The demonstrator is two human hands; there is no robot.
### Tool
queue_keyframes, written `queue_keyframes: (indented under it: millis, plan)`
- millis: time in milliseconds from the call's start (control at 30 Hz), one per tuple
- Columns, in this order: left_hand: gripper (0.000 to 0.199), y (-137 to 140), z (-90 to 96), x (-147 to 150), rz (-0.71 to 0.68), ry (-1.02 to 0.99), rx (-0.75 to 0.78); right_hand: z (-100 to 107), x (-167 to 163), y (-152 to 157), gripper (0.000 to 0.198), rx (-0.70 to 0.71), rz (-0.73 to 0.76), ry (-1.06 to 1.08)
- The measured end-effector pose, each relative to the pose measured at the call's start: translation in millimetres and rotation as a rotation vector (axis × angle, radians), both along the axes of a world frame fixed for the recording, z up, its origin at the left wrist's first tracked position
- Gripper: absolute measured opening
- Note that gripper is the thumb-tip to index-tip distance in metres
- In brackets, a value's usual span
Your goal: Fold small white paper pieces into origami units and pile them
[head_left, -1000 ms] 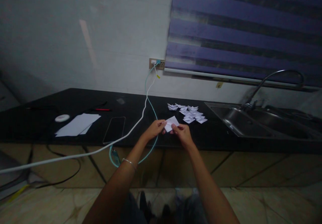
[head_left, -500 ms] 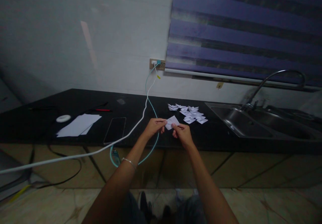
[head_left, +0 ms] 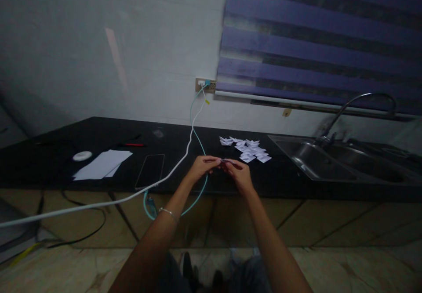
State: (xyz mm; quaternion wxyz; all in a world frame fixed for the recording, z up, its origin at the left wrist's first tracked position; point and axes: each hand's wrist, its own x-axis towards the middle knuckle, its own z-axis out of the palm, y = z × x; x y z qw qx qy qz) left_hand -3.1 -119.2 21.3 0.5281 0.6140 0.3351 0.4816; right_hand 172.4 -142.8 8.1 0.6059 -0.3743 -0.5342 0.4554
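Between my two hands is a small piece of folded white paper [head_left: 223, 160], now turned so that only a thin edge shows. My left hand [head_left: 205, 167] pinches its left end between thumb and fingers. On the other end, my right hand [head_left: 238, 172] is closed with the thumb on top. Both hands hover over the front part of the black counter. Just beyond them to the right lies a cluster of several folded white paper boats [head_left: 249, 149].
White sheets [head_left: 102, 164], a round white object [head_left: 82, 156], a red pen [head_left: 134, 145] and a phone [head_left: 150, 171] lie to the left. A white cable [head_left: 174, 168] and a teal cable [head_left: 201, 141] cross the counter. At right is a steel sink [head_left: 306, 157].
The folded paper showed its flat diamond face before; now it is tilted edge-on. My hands have drawn closer together around it.
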Motion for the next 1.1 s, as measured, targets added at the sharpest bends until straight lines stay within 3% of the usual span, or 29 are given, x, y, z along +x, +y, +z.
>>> queue_keyframes:
  millis: [233, 367, 567, 733, 933, 1100]
  plan:
    - [0.049, 0.6, 0.0, -1.9, -0.006, -0.082, -0.032, 1.1, 2.2, -0.5, 0.039, -0.054, 0.112, 0.106]
    - [0.057, 2.0, -0.9, -1.5, -0.006, -0.049, -0.035, -0.2, 0.2, 0.2, 0.038, -0.036, -0.039, -0.076]
    - [0.031, -2.8, 5.0, -1.4, 0.041, 0.03, -0.028, -3.4, 0.2, 0.4, 0.055, -0.003, -0.049, -0.101]
    - [0.023, -6.0, 7.6, -2.1, 0.009, 0.107, 0.006, -2.8, 0.7, 2.7, 0.04, 0.058, -0.127, -0.126]
    - [0.023, -4.9, 4.9, -0.8, -0.006, 0.136, 0.005, 1.4, -0.7, 0.4, 0.025, 0.168, -0.116, -0.255]
    - [0.026, -7.6, 7.7, -0.7, -0.02, 0.091, -0.016, 3.8, 0.4, -2.6, 0.024, 0.209, -0.158, -0.251]
